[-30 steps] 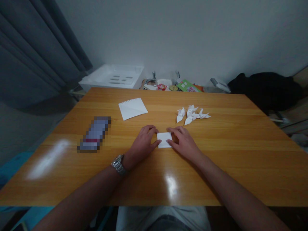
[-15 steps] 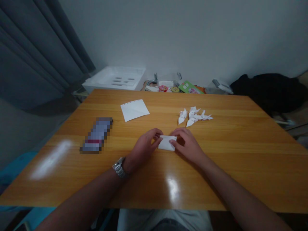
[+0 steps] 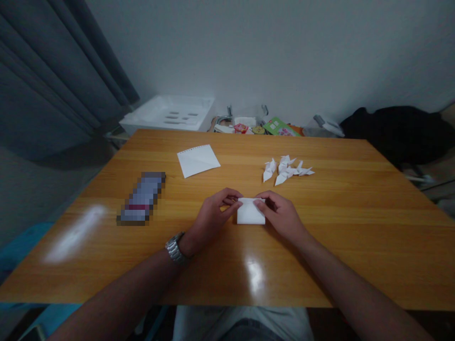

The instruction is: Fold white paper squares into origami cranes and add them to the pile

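Observation:
A small folded piece of white paper (image 3: pixel 250 214) is held between my two hands, low over the table's middle. My left hand (image 3: pixel 219 208) pinches its upper left corner between thumb and fingers; a metal watch (image 3: pixel 177 247) is on that wrist. At the upper right corner, my right hand (image 3: pixel 282 213) grips the paper with the thumb on its face and the fingers behind. Beyond the right hand lie several folded white paper figures (image 3: pixel 286 170) in a cluster. A loose white sheet (image 3: pixel 198 161) with a perforated edge rests farther back on the left.
The wooden table (image 3: pixel 337 265) carries a blurred-out phone-like object (image 3: pixel 142 198) at left. Behind its far edge are a white plastic tray (image 3: pixel 163 113), a green booklet (image 3: pixel 280 127) and small packets. A dark heap (image 3: pixel 398 135) is at the back right, a grey curtain (image 3: pixel 53 71) at left.
The folded paper has shifted slightly right and turned, so its face now looks squarer and its lower edge level. Both hands keep their pinch, the right one a little farther right.

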Available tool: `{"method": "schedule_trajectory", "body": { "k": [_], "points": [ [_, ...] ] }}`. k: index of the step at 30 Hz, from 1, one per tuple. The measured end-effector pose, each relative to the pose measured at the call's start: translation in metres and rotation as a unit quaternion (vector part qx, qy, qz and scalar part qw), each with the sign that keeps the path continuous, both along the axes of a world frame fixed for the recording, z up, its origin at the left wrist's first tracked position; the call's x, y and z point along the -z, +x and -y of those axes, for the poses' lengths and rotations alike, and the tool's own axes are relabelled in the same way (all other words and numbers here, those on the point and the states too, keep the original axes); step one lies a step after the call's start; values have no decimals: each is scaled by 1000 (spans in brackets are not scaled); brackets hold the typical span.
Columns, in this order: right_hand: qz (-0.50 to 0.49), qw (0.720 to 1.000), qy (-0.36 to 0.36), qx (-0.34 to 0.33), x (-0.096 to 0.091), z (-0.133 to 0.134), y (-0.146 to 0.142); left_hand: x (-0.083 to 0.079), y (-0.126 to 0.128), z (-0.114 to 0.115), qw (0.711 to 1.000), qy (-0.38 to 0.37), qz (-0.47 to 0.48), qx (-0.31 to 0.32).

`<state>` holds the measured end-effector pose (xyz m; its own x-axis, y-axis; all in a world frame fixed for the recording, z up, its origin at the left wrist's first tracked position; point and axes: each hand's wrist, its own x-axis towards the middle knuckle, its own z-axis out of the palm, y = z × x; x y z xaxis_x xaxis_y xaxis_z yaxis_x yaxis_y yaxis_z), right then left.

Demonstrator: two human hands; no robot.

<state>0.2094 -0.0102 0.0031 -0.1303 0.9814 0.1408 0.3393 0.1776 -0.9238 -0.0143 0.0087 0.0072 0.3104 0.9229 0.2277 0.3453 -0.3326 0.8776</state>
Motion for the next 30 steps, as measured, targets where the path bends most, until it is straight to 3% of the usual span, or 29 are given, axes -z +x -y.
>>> {"method": "schedule_trajectory", "body": {
  "k": [21,30],
  "points": [
    [10,1000,19,-2,-2,0,-1,0,2,1,998,-35,43,4],
    [22,999,35,9,-2,1,-1,6,6,-5,981,-125,149,-12]
  ]
}}
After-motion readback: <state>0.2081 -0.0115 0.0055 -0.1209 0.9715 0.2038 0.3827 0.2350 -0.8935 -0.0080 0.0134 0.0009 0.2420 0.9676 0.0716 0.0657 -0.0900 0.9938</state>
